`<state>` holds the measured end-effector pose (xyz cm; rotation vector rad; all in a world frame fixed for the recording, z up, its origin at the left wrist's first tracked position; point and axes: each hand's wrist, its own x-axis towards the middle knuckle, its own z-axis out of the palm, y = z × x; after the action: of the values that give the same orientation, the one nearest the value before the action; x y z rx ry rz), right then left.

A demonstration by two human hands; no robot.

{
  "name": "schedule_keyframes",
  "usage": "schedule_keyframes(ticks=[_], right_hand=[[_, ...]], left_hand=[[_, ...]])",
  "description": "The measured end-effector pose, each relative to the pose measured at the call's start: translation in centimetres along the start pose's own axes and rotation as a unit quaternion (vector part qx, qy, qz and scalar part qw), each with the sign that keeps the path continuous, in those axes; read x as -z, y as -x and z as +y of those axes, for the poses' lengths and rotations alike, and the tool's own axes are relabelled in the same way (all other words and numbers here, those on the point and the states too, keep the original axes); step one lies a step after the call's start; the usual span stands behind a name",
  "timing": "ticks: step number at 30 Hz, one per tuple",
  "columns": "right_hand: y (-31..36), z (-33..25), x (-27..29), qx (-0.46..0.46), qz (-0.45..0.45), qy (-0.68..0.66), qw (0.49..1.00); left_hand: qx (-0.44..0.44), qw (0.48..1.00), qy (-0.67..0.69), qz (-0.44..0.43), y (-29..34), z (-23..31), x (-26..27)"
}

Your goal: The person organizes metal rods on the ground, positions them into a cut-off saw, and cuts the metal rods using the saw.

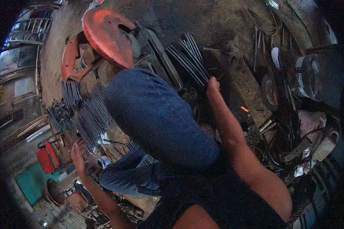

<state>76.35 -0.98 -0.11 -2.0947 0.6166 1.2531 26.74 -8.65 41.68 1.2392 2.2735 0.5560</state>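
Note:
My right hand [213, 84] is closed around one end of a bundle of thin metal rods [189, 57], whose far ends fan out over the dark ground. Down at the left, my left hand [78, 149] has its fingers apart and holds nothing. Just beyond it lies a wide row of dark metal rods [92, 116], laid side by side. Another stack of rods [71, 94] and a looser pile [61, 115] sit next to that row. My bent knee in blue jeans [149, 103] rises between my two hands and hides part of the floor.
An orange-red rounded plate [103, 36] stands beyond my knee, beside a curved orange-red frame [69, 63]. A long metal channel [163, 57] lies near the bundle. Something small glows orange [244, 109] right of my forearm. A metal-rimmed drum [309, 78] stands at far right.

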Motion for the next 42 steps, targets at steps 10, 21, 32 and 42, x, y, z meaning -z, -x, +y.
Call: schedule_keyframes(ticks=[10,21,32,42], right_hand=[[-1.5,1.6,-0.7,0.074,-0.036,0.041,0.996],[-5.9,0.7,-1.0,0.130,-0.284,0.093,0.945],[7.4,-8.4,12.3,0.369,-0.197,0.100,0.903],[28.1,-21.1,23.4,0.598,-0.327,0.091,0.726]], left_hand=[[0.003,1.000,-0.020,0.001,-0.5,-1.2,0.5],[-0.061,0.998,-0.011,-0.020,-0.7,1.2,2.0],[-0.265,0.958,0.104,-0.024,-1.0,6.2,4.4],[-0.325,0.929,0.169,-0.050,0.0,7.7,2.8]])
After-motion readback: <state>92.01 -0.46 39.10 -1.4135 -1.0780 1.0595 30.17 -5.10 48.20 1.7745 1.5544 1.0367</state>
